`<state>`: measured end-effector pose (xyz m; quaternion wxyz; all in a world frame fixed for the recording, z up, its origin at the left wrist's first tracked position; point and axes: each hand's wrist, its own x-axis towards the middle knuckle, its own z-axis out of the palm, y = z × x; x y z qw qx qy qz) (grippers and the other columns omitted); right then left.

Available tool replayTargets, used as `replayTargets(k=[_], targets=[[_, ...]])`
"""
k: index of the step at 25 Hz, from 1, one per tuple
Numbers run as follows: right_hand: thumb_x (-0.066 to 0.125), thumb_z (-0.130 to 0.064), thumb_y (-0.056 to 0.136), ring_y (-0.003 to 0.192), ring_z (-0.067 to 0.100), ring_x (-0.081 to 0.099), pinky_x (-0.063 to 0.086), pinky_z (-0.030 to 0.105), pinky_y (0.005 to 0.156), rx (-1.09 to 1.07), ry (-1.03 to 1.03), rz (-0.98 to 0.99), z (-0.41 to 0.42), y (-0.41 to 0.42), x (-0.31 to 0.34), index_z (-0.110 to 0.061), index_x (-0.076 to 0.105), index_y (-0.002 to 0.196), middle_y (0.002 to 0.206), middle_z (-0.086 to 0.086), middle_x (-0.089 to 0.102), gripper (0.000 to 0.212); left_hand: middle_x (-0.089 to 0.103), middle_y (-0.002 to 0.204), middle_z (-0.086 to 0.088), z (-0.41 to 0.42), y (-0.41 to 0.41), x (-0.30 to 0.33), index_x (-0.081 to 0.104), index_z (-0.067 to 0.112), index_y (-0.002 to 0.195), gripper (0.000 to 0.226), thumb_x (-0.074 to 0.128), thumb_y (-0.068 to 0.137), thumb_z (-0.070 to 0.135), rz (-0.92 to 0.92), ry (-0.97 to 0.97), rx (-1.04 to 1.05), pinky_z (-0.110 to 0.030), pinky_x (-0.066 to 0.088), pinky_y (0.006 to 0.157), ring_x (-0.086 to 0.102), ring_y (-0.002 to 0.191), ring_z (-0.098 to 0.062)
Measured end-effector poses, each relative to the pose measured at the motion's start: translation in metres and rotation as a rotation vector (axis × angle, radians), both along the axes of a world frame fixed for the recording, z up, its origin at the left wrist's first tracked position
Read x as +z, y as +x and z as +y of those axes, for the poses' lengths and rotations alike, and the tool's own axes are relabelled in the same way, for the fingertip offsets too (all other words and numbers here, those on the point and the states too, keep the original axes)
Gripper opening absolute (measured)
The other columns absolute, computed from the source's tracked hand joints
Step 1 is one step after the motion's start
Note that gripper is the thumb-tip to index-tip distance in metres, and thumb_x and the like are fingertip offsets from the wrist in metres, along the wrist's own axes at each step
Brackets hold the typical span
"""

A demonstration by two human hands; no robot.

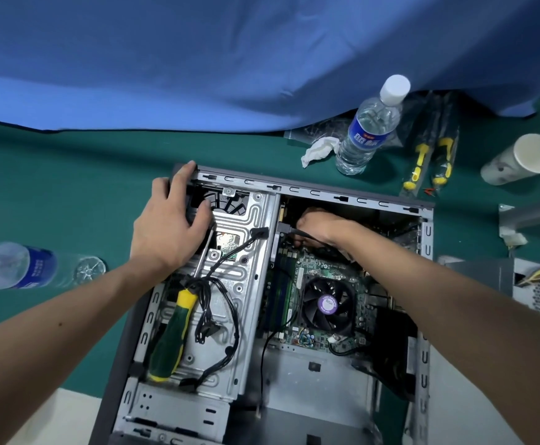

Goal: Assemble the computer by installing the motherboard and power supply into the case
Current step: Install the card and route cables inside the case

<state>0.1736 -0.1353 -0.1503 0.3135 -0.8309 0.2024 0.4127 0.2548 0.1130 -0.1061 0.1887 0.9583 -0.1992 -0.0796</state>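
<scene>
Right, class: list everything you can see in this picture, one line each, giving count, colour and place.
computer case: one, grey metal, open, centre of table
motherboard: one, green, inside case on the right
cooler fan: one, black, on the motherboard
screwdriver: one, green and yellow, lying on the drive cage inside the case
black cables: a bundle, across the drive cage
water bottles: two, clear with blue labels; one upright behind the case, one lying at left
packaged screwdrivers: yellow and black, far right
paper cup: one, white, on its side, far right
tissue: one, white, by the upright bottle
power supply: one, grey, right edge
blue cloth: one, at the back
left hand: rests on the case's far corner
right hand: deep inside the case; grip hidden
</scene>
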Motion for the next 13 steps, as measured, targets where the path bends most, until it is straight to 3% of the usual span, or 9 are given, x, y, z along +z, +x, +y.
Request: replayTargets(k=[5, 8, 10, 13], targets=[[0.061, -0.02, 0.091, 0.077, 0.02, 0.058, 0.044, 0.025, 0.069, 0.09, -0.083, -0.002, 0.0, 0.006, -0.005, -0.004, 0.075, 0.099, 0.091, 0.011, 0.067, 0.023, 0.039, 0.122, 0.001, -0.001, 0.002, -0.001, 0.019, 0.043, 0.148, 0.059, 0.042, 0.095, 0.054, -0.007, 0.0, -0.001, -0.035, 0.04, 0.067, 0.048, 0.073, -0.018], [0.061, -0.024, 0.089, 0.081, 0.022, 0.059, 0.046, 0.023, 0.071, 0.12, -0.127, -0.006, -0.001, 0.006, -0.007, -0.01, 0.069, 0.083, 0.094, 0.009, 0.066, 0.018, 0.038, 0.12, 0.003, 0.001, 0.001, -0.002, 0.019, 0.044, 0.147, 0.059, 0.039, 0.094, 0.056, -0.005, -0.008, -0.006, -0.034, 0.04, 0.066, 0.048, 0.072, -0.017], [0.056, -0.027, 0.094, 0.082, 0.021, 0.061, 0.048, 0.025, 0.072, 0.029, -0.089, -0.039, -0.002, -0.002, -0.008, -0.009, 0.07, 0.088, 0.098, 0.009, 0.071, 0.023, 0.038, 0.12, 0.004, 0.001, 0.002, -0.002, 0.019, 0.044, 0.147, 0.06, 0.038, 0.093, 0.058, -0.001, -0.007, -0.006, -0.034, 0.04, 0.066, 0.048, 0.072, -0.016], [0.054, -0.038, 0.099, 0.087, 0.015, 0.06, 0.049, 0.028, 0.083, -0.315, 0.078, -0.142, -0.009, -0.025, 0.005, -0.017, 0.071, 0.112, 0.107, -0.001, 0.07, 0.03, 0.039, 0.122, 0.003, 0.001, -0.001, -0.002, 0.02, 0.044, 0.147, 0.059, 0.039, 0.093, 0.057, -0.004, -0.005, -0.004, -0.034, 0.04, 0.068, 0.047, 0.073, -0.017]])
